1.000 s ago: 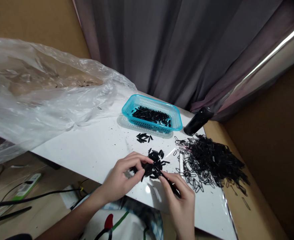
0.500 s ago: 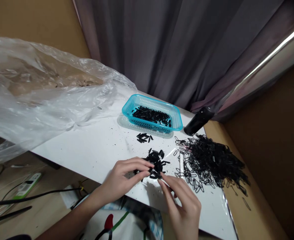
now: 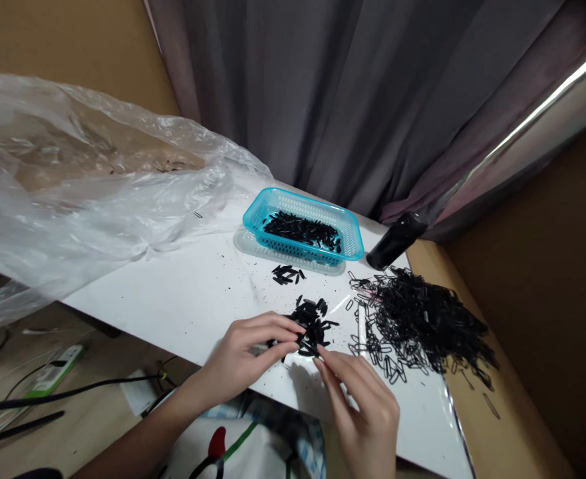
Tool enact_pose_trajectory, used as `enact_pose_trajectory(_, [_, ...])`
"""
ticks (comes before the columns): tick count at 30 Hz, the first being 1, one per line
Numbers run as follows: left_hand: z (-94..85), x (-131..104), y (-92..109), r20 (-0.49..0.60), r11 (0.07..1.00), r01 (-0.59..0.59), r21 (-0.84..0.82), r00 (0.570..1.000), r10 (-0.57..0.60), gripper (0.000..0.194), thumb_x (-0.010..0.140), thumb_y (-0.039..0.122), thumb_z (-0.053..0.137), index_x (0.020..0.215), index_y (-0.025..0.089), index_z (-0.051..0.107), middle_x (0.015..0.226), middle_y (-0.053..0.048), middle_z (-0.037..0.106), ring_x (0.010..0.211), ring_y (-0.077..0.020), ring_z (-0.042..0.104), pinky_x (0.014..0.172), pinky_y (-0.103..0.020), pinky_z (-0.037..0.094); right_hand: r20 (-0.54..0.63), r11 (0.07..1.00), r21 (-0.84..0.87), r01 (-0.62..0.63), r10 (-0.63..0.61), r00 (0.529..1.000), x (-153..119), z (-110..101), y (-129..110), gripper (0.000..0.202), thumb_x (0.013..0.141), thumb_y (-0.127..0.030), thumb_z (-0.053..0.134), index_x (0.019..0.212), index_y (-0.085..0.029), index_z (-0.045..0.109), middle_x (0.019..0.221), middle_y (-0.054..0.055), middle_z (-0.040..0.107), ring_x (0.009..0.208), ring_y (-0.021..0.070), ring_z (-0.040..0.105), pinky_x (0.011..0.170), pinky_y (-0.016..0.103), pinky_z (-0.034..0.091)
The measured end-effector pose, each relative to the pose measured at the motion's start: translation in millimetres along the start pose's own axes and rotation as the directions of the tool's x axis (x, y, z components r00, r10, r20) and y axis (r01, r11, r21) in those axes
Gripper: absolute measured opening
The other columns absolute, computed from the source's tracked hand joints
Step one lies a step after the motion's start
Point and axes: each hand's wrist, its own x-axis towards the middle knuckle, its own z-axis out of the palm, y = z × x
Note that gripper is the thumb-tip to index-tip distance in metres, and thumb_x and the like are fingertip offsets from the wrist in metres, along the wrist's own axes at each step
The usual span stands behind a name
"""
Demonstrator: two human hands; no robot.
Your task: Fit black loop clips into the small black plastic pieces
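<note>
My left hand [image 3: 260, 346] is closed, thumb and fingertips pinching a small black piece over the near edge of a loose pile. Facing it, my right hand [image 3: 360, 392] pinches a slim black piece between thumb and index finger. The two sets of fingertips nearly meet, and the exact shape of what they hold is partly hidden. Under and behind them lies the pile of short black strips [image 3: 311, 313]. A smaller cluster of similar strips [image 3: 287, 273] sits farther back on the white table [image 3: 213, 286].
A blue plastic basket [image 3: 352, 239] with black strips stands at the back. To the right spreads a big heap of thin black loops [image 3: 422, 319], beside a black cylindrical object [image 3: 396, 241]. Clear plastic sheeting [image 3: 123, 219] covers the left. Cables [image 3: 73, 398] run below.
Both hands stay almost in place over the pile. My right hand's fingertips have shifted very slightly left; the pile, basket and heap look the same.
</note>
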Motion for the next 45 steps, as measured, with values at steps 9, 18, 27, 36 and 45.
enact_pose_trajectory(9, [-0.6,0.4,1.1,0.002,1.0,-0.024,0.018,1.0,0.024,0.015,0.089,0.01,0.069,0.092,0.02,0.08,0.098,-0.008,0.081,0.09,-0.0188,0.076,0.082,-0.026,0.062,0.017,1.0,0.01,0.013,-0.013,1.0,2.2,-0.8,0.8,0.027,0.093,-0.008,0.062,0.113,-0.022,0.073,0.091,0.004,0.079,0.076,0.0174,0.073,0.067,0.027,0.059])
enact_pose_trajectory(18, [2.9,-0.4,0.4,0.006,0.999,0.004,-0.034,1.0,-0.004,0.017,0.089,0.008,0.07,0.093,0.022,0.08,0.101,-0.006,0.082,0.093,-0.0177,0.076,0.086,-0.026,0.061,-0.051,0.982,0.186,-0.041,0.051,0.997,-4.7,8.9,-9.0,0.028,0.09,-0.004,0.064,0.108,-0.023,0.074,0.088,0.002,0.078,0.071,0.0167,0.071,0.064,0.027,0.057])
enact_pose_trajectory(27, [0.7,-3.6,0.1,-0.003,0.994,0.064,-0.094,0.998,-0.065,0.02,0.086,0.006,0.07,0.092,0.022,0.08,0.103,-0.003,0.082,0.095,-0.0141,0.076,0.09,-0.021,0.059,-0.082,0.997,0.058,-0.041,0.046,0.996,-2.3,-2.0,-4.7,0.026,0.091,-0.007,0.066,0.109,-0.023,0.073,0.094,0.004,0.078,0.079,0.0177,0.073,0.069,0.028,0.059])
enact_pose_trajectory(36, [0.7,-2.2,0.6,0.004,0.998,0.027,-0.051,1.0,-0.027,0.018,0.085,0.005,0.069,0.091,0.02,0.077,0.102,-0.005,0.081,0.093,-0.0152,0.076,0.088,-0.024,0.06,-0.036,0.999,0.011,0.038,-0.037,0.999,2.9,-0.8,-6.2,0.026,0.092,-0.004,0.063,0.111,-0.019,0.071,0.094,0.004,0.078,0.08,0.0159,0.072,0.071,0.027,0.057])
enact_pose_trajectory(45, [-1.5,-2.5,1.9,0.031,0.999,0.031,-0.039,0.999,-0.029,0.017,0.086,0.006,0.067,0.091,0.02,0.076,0.103,-0.004,0.081,0.095,-0.0152,0.076,0.09,-0.026,0.059,0.024,0.998,-0.017,0.056,-0.055,0.998,3.1,-3.5,-1.4,0.026,0.093,-0.004,0.062,0.113,-0.018,0.07,0.095,0.005,0.078,0.079,0.0158,0.071,0.071,0.027,0.056])
